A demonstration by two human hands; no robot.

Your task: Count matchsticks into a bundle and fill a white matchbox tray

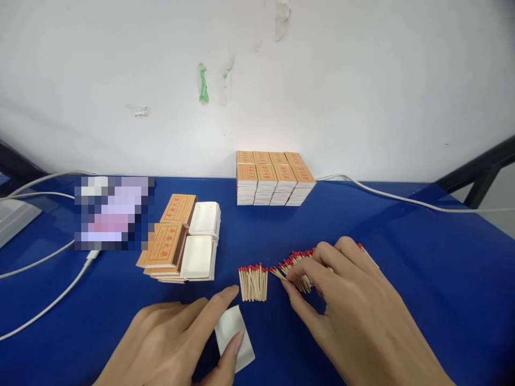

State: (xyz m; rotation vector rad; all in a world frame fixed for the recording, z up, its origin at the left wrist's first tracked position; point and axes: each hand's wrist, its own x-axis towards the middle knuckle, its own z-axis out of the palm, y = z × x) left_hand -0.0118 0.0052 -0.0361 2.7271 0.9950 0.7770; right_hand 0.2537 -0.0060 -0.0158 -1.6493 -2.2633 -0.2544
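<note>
My left hand (173, 338) holds a small white matchbox tray (240, 351) low on the blue table, its thumb lying over the tray. The left index finger is stretched out beside a neat bundle of matches (253, 283) with red heads pointing away from me. My right hand (341, 300) pinches a few matches (277, 274) between thumb and index finger. Under and behind its fingers spreads a larger loose pile of matches (295, 261), partly hidden by the hand.
Orange matchbox sleeves (164, 244) lie stacked at the left, beside stacked white trays (197, 257). A block of closed matchboxes (276, 179) stands against the white wall (341, 80). A blurred-out phone-like object (116, 209) with a white cable (60, 300) lies farther left.
</note>
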